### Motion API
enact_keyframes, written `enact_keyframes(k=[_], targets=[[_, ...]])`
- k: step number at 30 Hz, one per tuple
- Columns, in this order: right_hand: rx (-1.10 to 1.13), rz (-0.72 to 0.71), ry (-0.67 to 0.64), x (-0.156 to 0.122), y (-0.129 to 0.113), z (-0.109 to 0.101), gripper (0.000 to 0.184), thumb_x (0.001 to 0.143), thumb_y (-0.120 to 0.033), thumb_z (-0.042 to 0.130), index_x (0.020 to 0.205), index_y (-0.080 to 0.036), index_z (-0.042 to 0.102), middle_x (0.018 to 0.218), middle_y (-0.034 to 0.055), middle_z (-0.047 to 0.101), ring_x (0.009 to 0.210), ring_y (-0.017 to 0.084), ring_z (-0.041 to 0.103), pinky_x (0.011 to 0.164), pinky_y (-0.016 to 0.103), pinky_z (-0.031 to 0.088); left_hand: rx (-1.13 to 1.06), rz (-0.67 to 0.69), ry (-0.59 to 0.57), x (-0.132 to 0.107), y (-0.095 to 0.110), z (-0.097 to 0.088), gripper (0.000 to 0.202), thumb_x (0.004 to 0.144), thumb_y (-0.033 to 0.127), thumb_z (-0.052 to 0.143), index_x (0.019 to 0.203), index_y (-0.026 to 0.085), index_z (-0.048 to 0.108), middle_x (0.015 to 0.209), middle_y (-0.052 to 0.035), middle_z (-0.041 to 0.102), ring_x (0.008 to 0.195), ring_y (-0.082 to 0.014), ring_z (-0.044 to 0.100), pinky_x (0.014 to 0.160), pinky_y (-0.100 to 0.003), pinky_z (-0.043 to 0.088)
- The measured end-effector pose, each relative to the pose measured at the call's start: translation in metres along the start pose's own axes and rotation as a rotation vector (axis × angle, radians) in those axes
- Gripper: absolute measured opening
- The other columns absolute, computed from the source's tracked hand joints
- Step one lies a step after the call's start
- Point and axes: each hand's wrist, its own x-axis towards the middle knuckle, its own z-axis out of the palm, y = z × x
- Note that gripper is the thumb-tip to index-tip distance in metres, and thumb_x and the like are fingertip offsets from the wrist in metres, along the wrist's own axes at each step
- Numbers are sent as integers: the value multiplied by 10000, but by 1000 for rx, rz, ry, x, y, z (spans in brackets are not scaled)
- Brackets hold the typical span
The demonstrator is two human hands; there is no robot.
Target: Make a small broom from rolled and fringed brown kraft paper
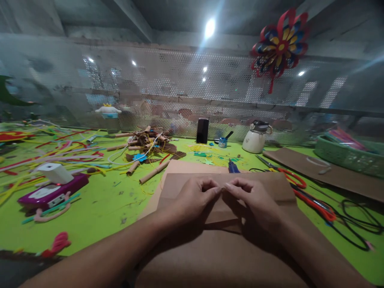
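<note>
My left hand [200, 196] and my right hand [255, 200] meet fingertip to fingertip over brown kraft paper [177, 192]. Each is closed in a pinch, thumb against forefinger. A tiny dark bit shows where the fingertips meet, too small to name. Folds and creases cross the brown paper, and a narrow folded strip [223, 224] shows below the hands. A lighter tan sheet [180, 168] lies partly under it. Just past the paper's far edge is a dark blue bottle-like object [233, 166], its lower part hidden.
Orange-handled scissors [295, 178], an orange-and-black tool [318, 206] and a black cable [360, 220] lie right. A purple power strip [54, 192] and scattered coloured strips are left. Farther back stand paper rolls [150, 144], a phone [202, 131], a white jug [255, 138] and a green basket [342, 154].
</note>
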Motion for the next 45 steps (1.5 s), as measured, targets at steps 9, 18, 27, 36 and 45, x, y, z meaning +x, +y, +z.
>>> enact_keyframes(k=[9, 18, 27, 36, 45], targets=[[113, 68, 29, 3, 8, 3, 327, 632, -439, 704, 694, -150, 565, 590, -22, 523, 520, 77, 411, 479, 213, 266, -4, 2, -26, 5, -8, -1, 204, 752, 343, 548, 716, 154, 614, 676, -22, 554, 600, -105, 420, 558, -219, 325], [147, 99, 22, 4, 12, 4, 353, 637, -464, 696, 674, -143, 555, 543, -33, 485, 471, 63, 359, 448, 209, 222, 25, -43, -62, 5, -11, -4, 247, 750, 389, 539, 650, 164, 557, 597, 5, 476, 553, -97, 359, 510, -219, 270], [117, 91, 28, 5, 12, 3, 349, 638, -465, 694, 652, -143, 559, 532, -40, 479, 476, 63, 348, 460, 214, 223, 55, -58, -54, 6, -10, -4, 284, 748, 408, 533, 586, 176, 499, 547, 18, 431, 526, -97, 326, 496, -227, 239], [113, 113, 28, 8, 15, 1, 369, 625, -483, 696, 636, -154, 528, 543, -31, 494, 484, 74, 380, 465, 217, 262, 37, -115, -63, 6, -12, -3, 290, 708, 443, 577, 652, 160, 545, 562, 14, 465, 516, -89, 345, 475, -215, 233], [103, 89, 50, 9, 20, 2, 371, 638, -484, 685, 605, -160, 506, 487, -62, 432, 444, 56, 308, 442, 214, 201, -3, -86, -12, 7, -13, -1, 255, 707, 397, 591, 637, 160, 529, 553, 14, 454, 515, -86, 347, 484, -217, 258]])
